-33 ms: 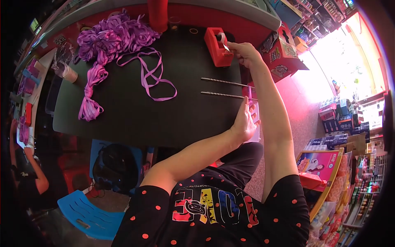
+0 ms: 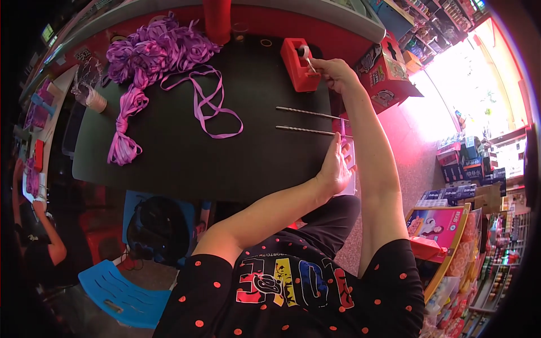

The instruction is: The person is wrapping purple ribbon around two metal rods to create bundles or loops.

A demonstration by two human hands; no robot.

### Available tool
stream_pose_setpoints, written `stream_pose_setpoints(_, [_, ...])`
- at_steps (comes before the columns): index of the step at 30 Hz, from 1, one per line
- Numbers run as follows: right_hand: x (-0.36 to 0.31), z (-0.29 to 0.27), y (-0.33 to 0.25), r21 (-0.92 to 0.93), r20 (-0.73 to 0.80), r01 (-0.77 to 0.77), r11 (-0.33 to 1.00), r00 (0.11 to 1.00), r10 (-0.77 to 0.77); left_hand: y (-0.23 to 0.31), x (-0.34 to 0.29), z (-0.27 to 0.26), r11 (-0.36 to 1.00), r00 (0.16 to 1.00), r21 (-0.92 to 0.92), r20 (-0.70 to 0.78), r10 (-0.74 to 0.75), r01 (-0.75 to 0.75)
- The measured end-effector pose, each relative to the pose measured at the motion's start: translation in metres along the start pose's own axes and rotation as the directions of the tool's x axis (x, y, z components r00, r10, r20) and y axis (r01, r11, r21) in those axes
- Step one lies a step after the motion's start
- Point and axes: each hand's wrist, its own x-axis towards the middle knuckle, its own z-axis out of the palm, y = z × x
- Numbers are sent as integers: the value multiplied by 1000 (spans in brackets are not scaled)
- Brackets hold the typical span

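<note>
Up at the red tape dispenser (image 2: 300, 66), my right hand (image 2: 336, 73) pinches the end of the clear tape (image 2: 310, 66) pulled from the roll. My left hand (image 2: 336, 168) is at the table's right edge, with its fingers apart against a pale pink plastic holder (image 2: 350, 179). A narrow purple ribbon (image 2: 342, 127) runs down to its fingertips. Two twisted metal rods (image 2: 304, 111) lie side by side, jutting from there over the black table (image 2: 253, 163). Parts of the left fingers and the holder are hidden.
A heap of purple ribbon (image 2: 158, 50) fills the back left, with a loose loop (image 2: 217, 115) trailing from it. Beside it stands a string spool (image 2: 96, 101). A red box (image 2: 386, 73) sits right of the dispenser. A blue chair (image 2: 124, 296) and another person's arm (image 2: 49, 231) are at left.
The strip of tape at my right fingers is tilted slightly differently. Both hands otherwise keep their places.
</note>
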Motion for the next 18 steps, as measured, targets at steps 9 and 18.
stream_pose_setpoints(9, [-7,-2,-9,205,38,7,979,999,-15,0,2,1,1000,999,-9,-38,6,-6])
stream_pose_setpoints(18, [-43,-9,12,219,79,36,975,995,-55,0,2,4,1000,996,-11,-90,0,-1])
